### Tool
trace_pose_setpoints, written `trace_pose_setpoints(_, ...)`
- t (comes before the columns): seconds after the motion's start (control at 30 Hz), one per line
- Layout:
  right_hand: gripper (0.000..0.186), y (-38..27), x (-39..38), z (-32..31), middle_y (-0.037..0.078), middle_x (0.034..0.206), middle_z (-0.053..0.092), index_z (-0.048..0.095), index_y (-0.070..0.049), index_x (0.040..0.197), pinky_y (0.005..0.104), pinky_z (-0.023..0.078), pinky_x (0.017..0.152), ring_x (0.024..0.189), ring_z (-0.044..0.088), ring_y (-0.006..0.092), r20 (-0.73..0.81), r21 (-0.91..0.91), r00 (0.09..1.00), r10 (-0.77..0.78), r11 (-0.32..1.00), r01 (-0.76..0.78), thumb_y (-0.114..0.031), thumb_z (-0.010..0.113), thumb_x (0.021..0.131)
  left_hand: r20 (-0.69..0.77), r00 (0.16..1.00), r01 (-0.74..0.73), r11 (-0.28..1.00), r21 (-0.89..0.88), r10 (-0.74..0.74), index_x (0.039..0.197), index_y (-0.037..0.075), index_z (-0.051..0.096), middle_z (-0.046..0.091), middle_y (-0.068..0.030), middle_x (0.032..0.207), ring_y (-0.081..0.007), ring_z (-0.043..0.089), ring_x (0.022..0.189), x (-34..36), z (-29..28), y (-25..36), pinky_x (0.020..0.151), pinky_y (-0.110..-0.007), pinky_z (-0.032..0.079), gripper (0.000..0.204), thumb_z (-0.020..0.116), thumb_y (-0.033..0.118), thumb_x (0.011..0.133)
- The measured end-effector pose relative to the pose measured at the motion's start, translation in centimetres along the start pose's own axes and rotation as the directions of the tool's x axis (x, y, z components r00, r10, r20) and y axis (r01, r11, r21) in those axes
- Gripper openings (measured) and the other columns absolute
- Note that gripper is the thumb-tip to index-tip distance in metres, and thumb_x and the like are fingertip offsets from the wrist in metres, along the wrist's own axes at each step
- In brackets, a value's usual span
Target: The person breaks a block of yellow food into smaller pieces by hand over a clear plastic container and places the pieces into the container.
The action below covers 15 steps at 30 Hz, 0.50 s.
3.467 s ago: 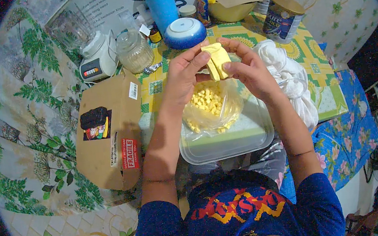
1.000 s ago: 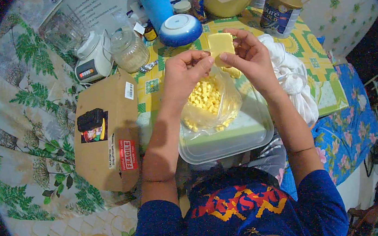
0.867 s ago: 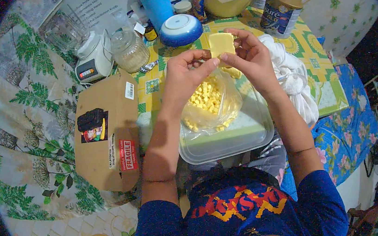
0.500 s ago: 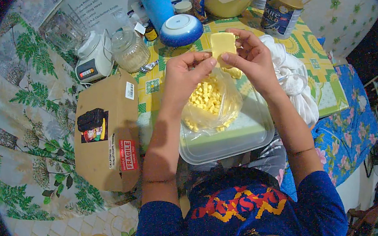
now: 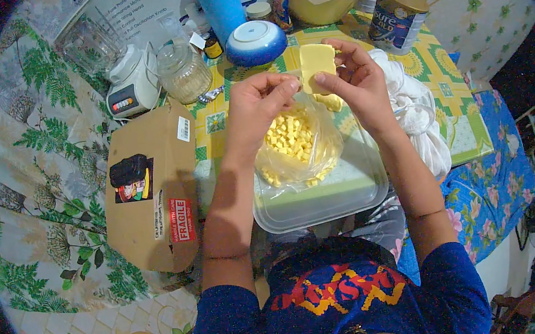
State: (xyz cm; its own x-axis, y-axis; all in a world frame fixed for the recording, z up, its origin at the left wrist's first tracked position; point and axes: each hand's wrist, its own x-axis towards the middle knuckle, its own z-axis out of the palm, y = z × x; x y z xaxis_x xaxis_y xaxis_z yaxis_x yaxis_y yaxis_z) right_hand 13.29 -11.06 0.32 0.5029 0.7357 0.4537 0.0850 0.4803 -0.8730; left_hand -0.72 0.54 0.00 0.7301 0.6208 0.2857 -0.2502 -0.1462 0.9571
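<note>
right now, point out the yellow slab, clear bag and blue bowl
yellow slab (image 5: 317, 63): head view, middle of its flat face
clear bag (image 5: 326, 147): head view, its right wall
blue bowl (image 5: 255, 34): head view, its upturned base

Right hand (image 5: 364, 90) holds yellow slab (image 5: 317, 62); left hand (image 5: 259, 107) just beside it. Clear bag (image 5: 326, 149) of yellow cubes (image 5: 292, 138) on tray (image 5: 350, 198).

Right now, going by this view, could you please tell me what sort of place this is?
Probably a home kitchen or dining corner: a blender, an upturned blue-and-white bowl and a bright patterned tablecloth all point to a household.
</note>
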Motion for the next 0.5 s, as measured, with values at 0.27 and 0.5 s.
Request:
trace_pose_setpoints(0.27,0.051,-0.34,-0.16,0.26,0.007,0.105,0.057,0.046,-0.001,0.123,0.027,0.053,0.077,0.09,0.059,0.0133,0.014,-0.035,1.0,0.008,0.999,-0.008,-0.002,0.069,0.077,-0.009,1.0,-0.001,0.997,0.078,0.001,0.088,0.001,0.066,0.063,-0.0019,0.076,-0.0068,0.056,0.065,-0.19,0.44,0.06,0.061,-0.02,0.046,0.016,0.067,0.015,0.081)
trace_pose_setpoints(0.5,0.05,0.12,-0.02,0.46,0.01,0.102,0.061,0.047,0.0,0.121,0.0259,0.052,0.073,0.085,0.061,0.0137,-0.001,-0.026,0.999,-0.032,0.999,0.032,-0.001,0.069,0.076,-0.028,1.0,0.007,1.0,0.028,-0.006,0.086,0.002,0.066,0.063,-0.0015,0.076,-0.0069,0.056,0.065,-0.14,0.15,-0.24,0.061,-0.02,0.047,0.013,0.067,0.015,0.081)
